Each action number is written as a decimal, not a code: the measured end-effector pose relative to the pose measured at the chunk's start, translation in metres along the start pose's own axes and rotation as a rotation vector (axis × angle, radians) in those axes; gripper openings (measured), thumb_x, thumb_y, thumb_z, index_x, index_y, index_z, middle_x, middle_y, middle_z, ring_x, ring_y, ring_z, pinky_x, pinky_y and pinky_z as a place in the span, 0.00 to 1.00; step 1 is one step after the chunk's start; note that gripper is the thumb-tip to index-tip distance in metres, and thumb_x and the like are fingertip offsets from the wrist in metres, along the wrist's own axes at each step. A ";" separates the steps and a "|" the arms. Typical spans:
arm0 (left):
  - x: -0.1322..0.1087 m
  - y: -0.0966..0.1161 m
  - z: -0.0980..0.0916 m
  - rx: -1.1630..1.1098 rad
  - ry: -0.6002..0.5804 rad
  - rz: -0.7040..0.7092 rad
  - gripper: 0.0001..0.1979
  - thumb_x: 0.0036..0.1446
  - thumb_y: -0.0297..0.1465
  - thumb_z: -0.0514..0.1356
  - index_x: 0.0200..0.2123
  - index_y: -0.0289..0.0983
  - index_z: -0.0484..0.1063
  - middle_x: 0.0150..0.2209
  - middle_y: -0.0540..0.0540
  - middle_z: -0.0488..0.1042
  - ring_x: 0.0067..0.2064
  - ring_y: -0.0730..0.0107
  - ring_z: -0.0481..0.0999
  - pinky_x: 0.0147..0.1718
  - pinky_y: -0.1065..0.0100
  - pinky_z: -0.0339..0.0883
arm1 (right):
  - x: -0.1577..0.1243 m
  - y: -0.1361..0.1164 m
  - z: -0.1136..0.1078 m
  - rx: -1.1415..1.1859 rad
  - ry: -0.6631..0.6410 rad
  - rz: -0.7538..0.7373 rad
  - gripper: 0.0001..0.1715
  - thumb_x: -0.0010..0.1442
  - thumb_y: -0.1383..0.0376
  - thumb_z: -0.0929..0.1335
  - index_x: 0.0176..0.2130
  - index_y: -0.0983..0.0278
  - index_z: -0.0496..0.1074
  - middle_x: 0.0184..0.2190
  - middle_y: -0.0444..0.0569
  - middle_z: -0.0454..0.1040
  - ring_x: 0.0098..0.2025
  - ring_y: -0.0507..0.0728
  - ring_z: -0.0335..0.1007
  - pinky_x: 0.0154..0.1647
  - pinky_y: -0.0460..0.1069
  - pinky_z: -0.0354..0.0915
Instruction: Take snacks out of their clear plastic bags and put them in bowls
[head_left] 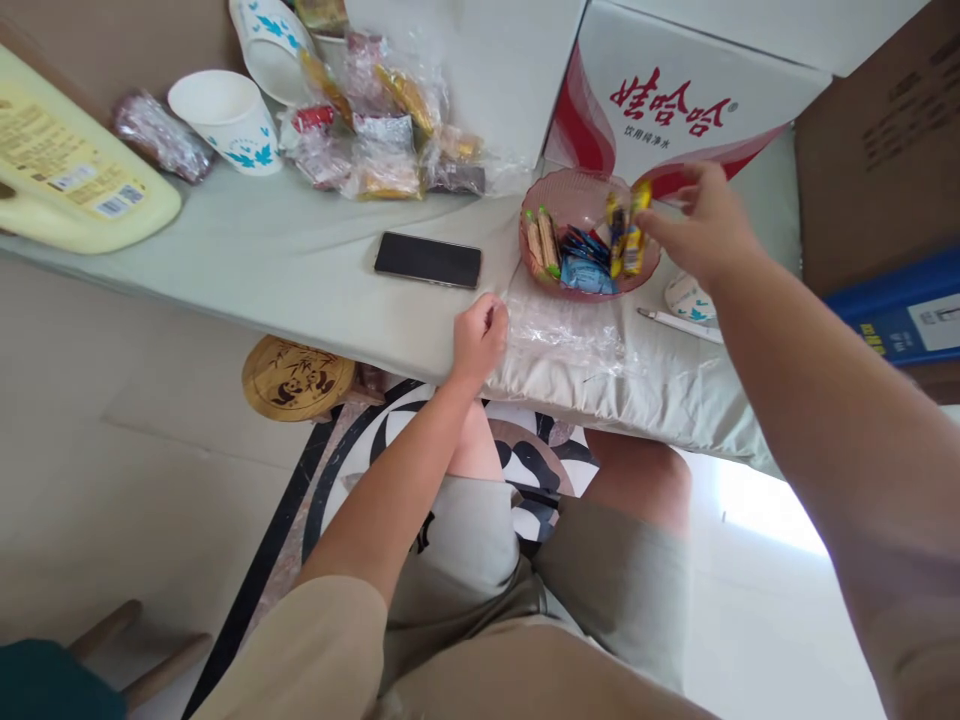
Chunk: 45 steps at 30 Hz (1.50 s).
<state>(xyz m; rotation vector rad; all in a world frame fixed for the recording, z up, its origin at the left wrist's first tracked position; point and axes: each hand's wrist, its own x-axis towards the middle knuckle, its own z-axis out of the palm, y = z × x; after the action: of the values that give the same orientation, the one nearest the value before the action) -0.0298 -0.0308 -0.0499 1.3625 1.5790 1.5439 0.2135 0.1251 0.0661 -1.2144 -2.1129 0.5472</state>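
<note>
At the right rim of a pink ribbed bowl, my right hand pinches a small yellow-wrapped snack that stands upright. Beside it in the bowl is another yellow and dark wrapped snack. Blue packets lie in the middle, and beige sticks with green ends lean at the left. My left hand is closed in a fist on the cloth's front edge; whatever is inside it is hidden. Clear plastic wrap spreads just right of that fist, in front of the bowl.
A black phone lies left of the bowl. Farther back are wrapped snacks, a paper cup and a pale yellow jug. A white pen-like object and a white-and-blue item lie under my right forearm. A box stands behind.
</note>
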 end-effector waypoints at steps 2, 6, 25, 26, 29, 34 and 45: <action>-0.001 0.000 -0.001 -0.010 -0.002 0.008 0.17 0.67 0.36 0.54 0.25 0.40 0.60 0.20 0.54 0.58 0.24 0.72 0.61 0.27 0.66 0.54 | -0.021 -0.014 0.005 -0.070 0.070 0.063 0.18 0.62 0.51 0.71 0.50 0.51 0.70 0.54 0.57 0.75 0.54 0.66 0.70 0.58 0.67 0.66; -0.001 0.000 -0.001 -0.006 -0.028 0.026 0.16 0.67 0.35 0.54 0.25 0.41 0.59 0.19 0.55 0.56 0.23 0.73 0.59 0.26 0.66 0.52 | -0.117 -0.031 0.024 -0.152 -0.124 -0.134 0.20 0.63 0.55 0.67 0.52 0.59 0.72 0.51 0.57 0.78 0.53 0.67 0.76 0.54 0.65 0.70; 0.004 0.010 0.008 0.310 -0.039 -0.017 0.14 0.63 0.28 0.55 0.23 0.40 0.64 0.20 0.52 0.62 0.26 0.69 0.64 0.30 0.66 0.54 | -0.239 0.005 0.057 -0.427 -0.138 -0.055 0.25 0.62 0.64 0.66 0.58 0.61 0.74 0.65 0.56 0.71 0.68 0.67 0.65 0.66 0.64 0.63; 0.005 0.012 0.009 0.334 -0.048 -0.029 0.14 0.63 0.28 0.55 0.23 0.40 0.64 0.20 0.52 0.62 0.26 0.69 0.64 0.30 0.66 0.54 | -0.242 0.006 0.057 -0.407 -0.132 -0.064 0.25 0.64 0.64 0.65 0.59 0.60 0.74 0.65 0.56 0.71 0.68 0.67 0.65 0.66 0.65 0.64; 0.009 0.013 0.013 0.394 -0.055 -0.068 0.13 0.63 0.29 0.55 0.23 0.40 0.64 0.21 0.51 0.63 0.27 0.68 0.64 0.30 0.65 0.54 | -0.251 0.007 0.057 -0.312 -0.088 -0.060 0.23 0.68 0.64 0.62 0.58 0.57 0.76 0.65 0.55 0.70 0.69 0.68 0.64 0.65 0.67 0.65; 0.022 0.001 0.014 0.246 -0.051 -0.132 0.05 0.60 0.29 0.55 0.32 0.40 0.68 0.29 0.50 0.69 0.29 0.69 0.67 0.32 0.67 0.61 | -0.248 0.003 0.048 -0.176 0.067 -0.019 0.21 0.69 0.64 0.62 0.54 0.56 0.79 0.65 0.54 0.70 0.71 0.70 0.60 0.65 0.70 0.64; -0.004 0.061 -0.005 0.406 -0.397 0.492 0.14 0.54 0.33 0.63 0.45 0.41 0.70 0.46 0.44 0.74 0.50 0.60 0.74 0.53 0.57 0.70 | -0.162 0.016 0.042 -0.052 0.156 -0.017 0.19 0.67 0.64 0.63 0.47 0.61 0.81 0.52 0.57 0.80 0.54 0.66 0.78 0.57 0.64 0.72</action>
<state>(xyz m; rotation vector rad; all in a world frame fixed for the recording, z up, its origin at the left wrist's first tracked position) -0.0157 -0.0463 0.0081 2.2575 1.4119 1.1168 0.2548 -0.0097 -0.0251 -1.2259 -2.0145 0.3792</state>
